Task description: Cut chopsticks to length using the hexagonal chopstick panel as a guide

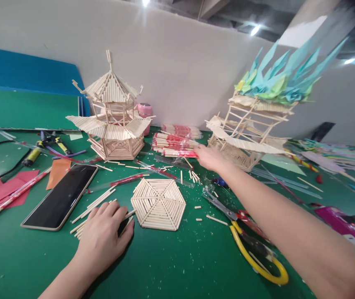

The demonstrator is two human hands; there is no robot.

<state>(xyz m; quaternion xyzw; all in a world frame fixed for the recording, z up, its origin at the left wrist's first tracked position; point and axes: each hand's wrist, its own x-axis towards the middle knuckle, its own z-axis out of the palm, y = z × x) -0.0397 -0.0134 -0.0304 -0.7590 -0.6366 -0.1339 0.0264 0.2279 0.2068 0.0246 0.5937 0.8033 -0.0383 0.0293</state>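
My left hand [105, 232] rests low over loose wooden sticks [95, 203], its fingers curled. A short stick [130, 214] pokes out at its thumb and forefinger, beside a flat polygonal panel of sticks [159, 204] on the table. Further off, my right hand [209, 158] stretches across to a red-and-clear packet of sticks [177, 145], fingers closed at its right end; the fingertips are partly hidden. Short cut stick pieces [194, 176] lie just in front of the packets.
A stick pavilion [112, 120] stands at back left, another stick structure [249, 128] topped with teal paper at back right. Yellow-handled cutters [236, 224] lie under my right forearm. A phone [61, 197], red paper [9, 189] and a pink device [342, 224] are around.
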